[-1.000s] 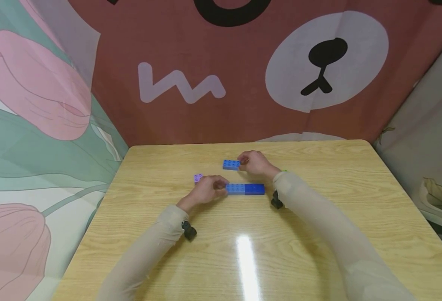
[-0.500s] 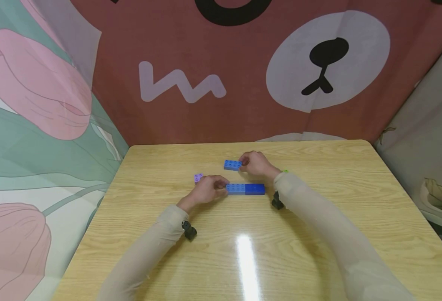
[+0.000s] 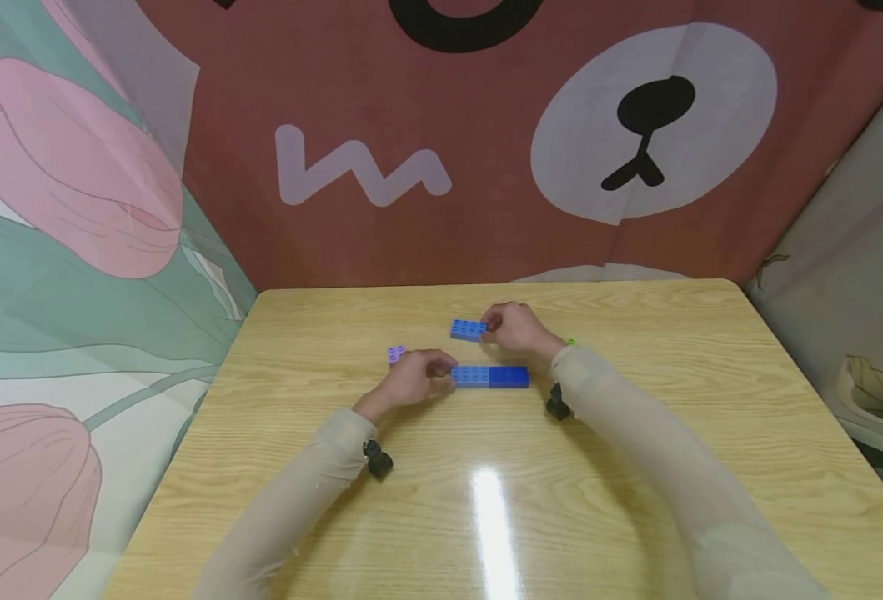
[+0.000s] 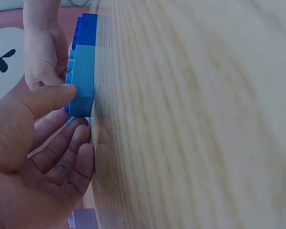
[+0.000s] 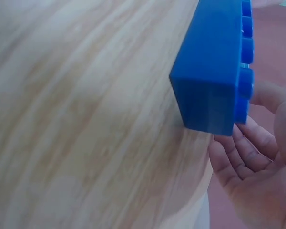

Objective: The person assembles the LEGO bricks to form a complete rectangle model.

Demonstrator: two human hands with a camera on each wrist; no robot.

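I see the loose blue brick (image 3: 468, 331) just beyond the blue row (image 3: 492, 378), its long axis nearly parallel. My right hand (image 3: 517, 327), the nearer, grips its right end; my left hand (image 3: 413, 378) pinches the row's left end.

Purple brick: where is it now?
In the head view, the purple brick lies left of centre on the table, partly hidden behind the left hand.

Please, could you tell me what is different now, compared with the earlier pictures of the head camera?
The far blue brick has moved slightly to the right, together with the right hand, which holds its right end. Nothing was visibly taken or let go. The left hand, the row of two blue bricks and the purple brick stayed in place.
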